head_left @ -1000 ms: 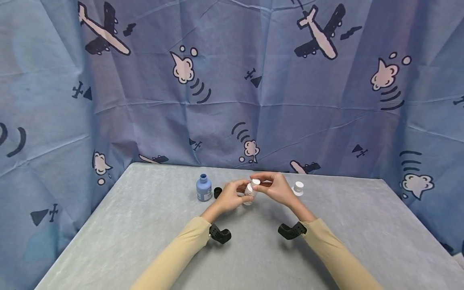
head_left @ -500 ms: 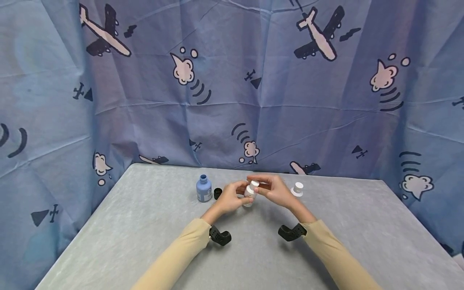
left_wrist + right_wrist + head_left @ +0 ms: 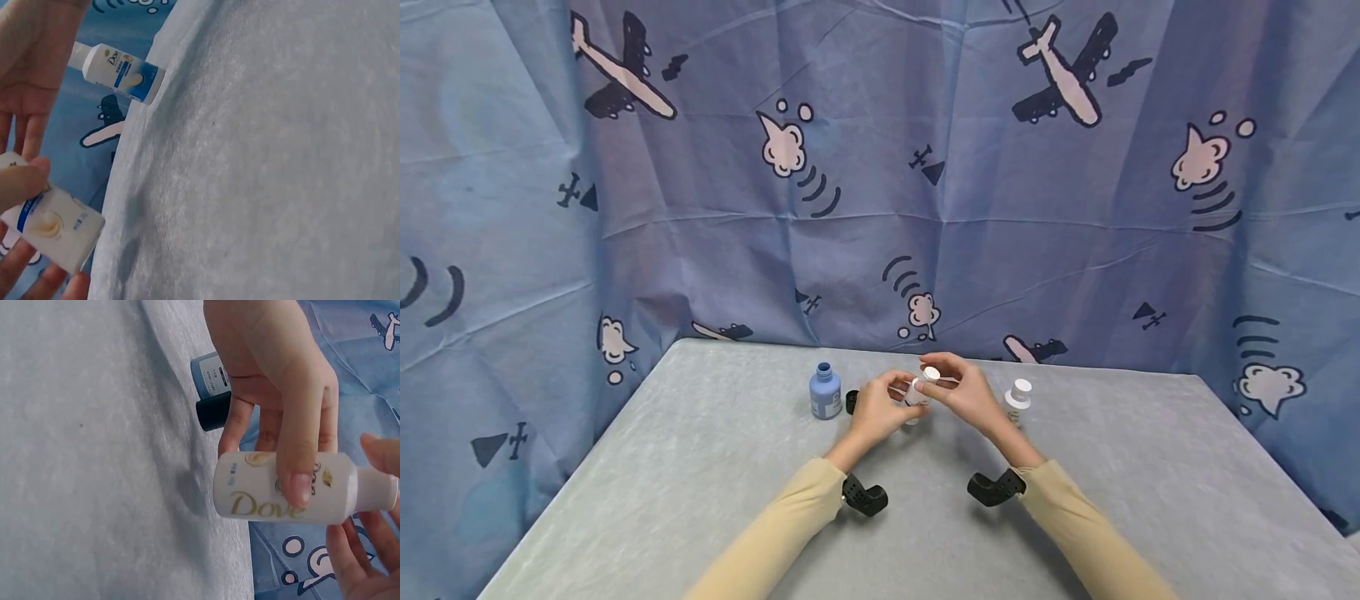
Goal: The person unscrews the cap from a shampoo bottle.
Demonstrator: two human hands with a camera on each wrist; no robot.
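Observation:
My left hand [image 3: 876, 412] grips the body of a small white Dove bottle [image 3: 917, 394], thumb across the label in the right wrist view. The bottle leans with its top toward my right hand [image 3: 967, 394]. Thumb and fingers of that hand pinch the white cap [image 3: 376, 489], which sits on the bottle's neck. Close behind the right wrist stands a second white Dove bottle [image 3: 122, 72], capped and upright. Left of my left hand is a blue bottle [image 3: 825, 396] with a bare neck. A black cap [image 3: 852, 401] lies beside it, partly hidden by the left hand.
All this is on a table with a pale grey cover [image 3: 700, 467]. A blue curtain [image 3: 865, 183] printed with planes hangs along the table's back edge and sides. Black bands [image 3: 865, 497] sit on both wrists.
The right forearm has shifted slightly left, showing more of the second white bottle. The left hand now covers part of the black cap. Both hands keep their hold on the bottle.

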